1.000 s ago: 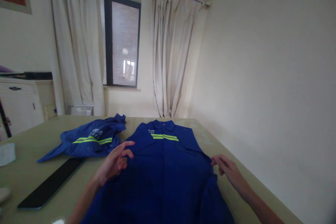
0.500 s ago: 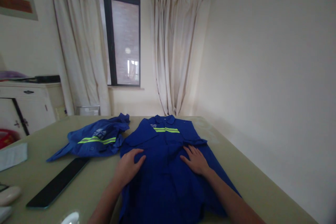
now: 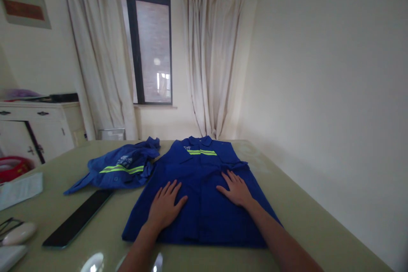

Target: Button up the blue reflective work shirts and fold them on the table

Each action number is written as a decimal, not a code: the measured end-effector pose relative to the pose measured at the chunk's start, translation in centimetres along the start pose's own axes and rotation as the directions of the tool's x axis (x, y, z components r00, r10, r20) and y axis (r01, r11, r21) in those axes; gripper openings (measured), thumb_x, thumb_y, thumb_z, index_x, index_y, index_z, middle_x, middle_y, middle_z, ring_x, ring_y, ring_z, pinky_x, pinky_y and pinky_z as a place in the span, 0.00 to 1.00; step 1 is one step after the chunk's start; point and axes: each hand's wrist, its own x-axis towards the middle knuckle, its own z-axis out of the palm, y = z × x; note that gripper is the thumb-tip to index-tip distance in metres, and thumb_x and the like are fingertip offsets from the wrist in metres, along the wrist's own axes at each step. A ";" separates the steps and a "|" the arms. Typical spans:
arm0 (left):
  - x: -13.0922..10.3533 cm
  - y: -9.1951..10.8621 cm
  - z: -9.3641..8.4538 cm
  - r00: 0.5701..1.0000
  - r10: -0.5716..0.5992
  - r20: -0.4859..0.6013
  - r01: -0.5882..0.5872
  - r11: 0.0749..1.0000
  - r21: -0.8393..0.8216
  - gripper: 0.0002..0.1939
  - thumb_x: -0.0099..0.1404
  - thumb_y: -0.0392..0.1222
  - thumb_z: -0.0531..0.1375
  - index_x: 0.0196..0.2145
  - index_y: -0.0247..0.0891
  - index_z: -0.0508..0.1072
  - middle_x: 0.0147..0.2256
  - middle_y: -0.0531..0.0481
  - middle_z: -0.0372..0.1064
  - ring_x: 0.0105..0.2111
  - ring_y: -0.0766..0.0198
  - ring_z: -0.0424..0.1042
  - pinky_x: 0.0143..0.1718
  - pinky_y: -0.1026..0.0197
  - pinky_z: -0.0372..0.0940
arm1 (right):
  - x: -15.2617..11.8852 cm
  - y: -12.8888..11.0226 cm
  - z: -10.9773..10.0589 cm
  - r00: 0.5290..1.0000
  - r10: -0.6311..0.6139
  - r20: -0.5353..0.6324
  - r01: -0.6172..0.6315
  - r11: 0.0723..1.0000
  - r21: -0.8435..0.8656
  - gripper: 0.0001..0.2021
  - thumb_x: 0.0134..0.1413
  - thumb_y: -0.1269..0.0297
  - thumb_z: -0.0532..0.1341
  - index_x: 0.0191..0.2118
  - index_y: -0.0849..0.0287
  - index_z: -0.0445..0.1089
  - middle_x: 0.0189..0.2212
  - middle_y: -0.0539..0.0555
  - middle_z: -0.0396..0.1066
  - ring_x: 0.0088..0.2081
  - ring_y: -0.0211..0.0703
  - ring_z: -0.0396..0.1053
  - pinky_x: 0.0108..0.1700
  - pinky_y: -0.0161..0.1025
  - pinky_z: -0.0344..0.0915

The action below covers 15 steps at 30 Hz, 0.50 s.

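Note:
A blue work jacket [image 3: 200, 212] with yellow-green reflective stripes lies front up on the table, its collar at the far end. My left hand [image 3: 166, 205] rests on the left half of its front, fingers spread. On the right half lies my right hand [image 3: 235, 188], also flat with fingers apart, just below a bunched fold of cloth. Neither hand grips anything. To the left, a second blue garment [image 3: 121, 165] with similar stripes lies crumpled.
A long black flat object [image 3: 78, 219] lies left of the jacket on the greenish table [image 3: 312, 221]. Farther left are a paper sheet [image 3: 21, 191], a white computer mouse [image 3: 21, 233] and a red basin [image 3: 14, 170]. A wall [image 3: 334, 93] runs along the right.
My left hand has moved from the jacket's left edge onto its front and opened out flat. The jacket's lower part is spread wider, its hem now straight. My right hand has barely moved.

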 end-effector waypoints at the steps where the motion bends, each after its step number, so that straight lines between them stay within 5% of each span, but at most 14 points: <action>1: 0.2 -0.3 -0.3 1.000 -0.006 -0.017 0.006 1.000 0.007 0.36 0.70 0.62 0.49 0.68 0.40 0.61 0.70 0.45 0.54 0.71 0.46 0.49 0.70 0.40 0.45 | -0.4 -0.1 0.0 1.000 -0.010 -0.020 0.010 1.000 0.016 0.40 0.62 0.33 0.50 0.71 0.55 0.56 0.71 0.62 0.50 0.71 0.58 0.48 0.70 0.55 0.43; 4: -0.6 0.7 -0.7 0.995 0.046 -0.090 -0.045 0.999 0.008 0.27 0.68 0.50 0.55 0.61 0.38 0.70 0.63 0.40 0.66 0.64 0.44 0.61 0.65 0.41 0.54 | -1.5 -0.5 -0.2 0.981 -0.061 -0.185 0.076 0.994 0.075 0.32 0.65 0.42 0.55 0.65 0.58 0.65 0.66 0.63 0.61 0.66 0.57 0.58 0.67 0.52 0.50; 9: -3.1 4.9 -0.1 0.897 0.440 -0.051 -0.440 0.870 -0.223 0.20 0.61 0.37 0.61 0.51 0.47 0.75 0.53 0.49 0.72 0.54 0.53 0.69 0.58 0.50 0.60 | -3.4 -2.7 -1.3 0.879 -0.100 -0.466 0.264 0.916 0.301 0.17 0.69 0.53 0.53 0.50 0.56 0.73 0.45 0.59 0.76 0.47 0.50 0.72 0.53 0.45 0.64; 12: -2.9 5.9 0.5 0.898 0.437 -0.048 -0.431 0.852 -0.298 0.16 0.64 0.43 0.62 0.51 0.47 0.75 0.52 0.50 0.72 0.52 0.53 0.69 0.55 0.51 0.60 | -5.0 -5.2 -1.9 0.940 -0.113 -0.321 0.261 0.843 0.470 0.19 0.70 0.49 0.51 0.42 0.55 0.73 0.27 0.51 0.73 0.29 0.43 0.70 0.34 0.38 0.62; 15: -1.7 5.4 0.9 0.940 0.334 -0.066 -0.337 0.888 -0.313 0.13 0.71 0.50 0.56 0.47 0.47 0.77 0.49 0.49 0.73 0.49 0.54 0.70 0.51 0.51 0.61 | -6.8 -7.7 -2.0 0.953 -0.284 -0.100 0.298 0.840 0.454 0.20 0.63 0.42 0.58 0.49 0.52 0.72 0.28 0.49 0.75 0.29 0.43 0.71 0.32 0.36 0.56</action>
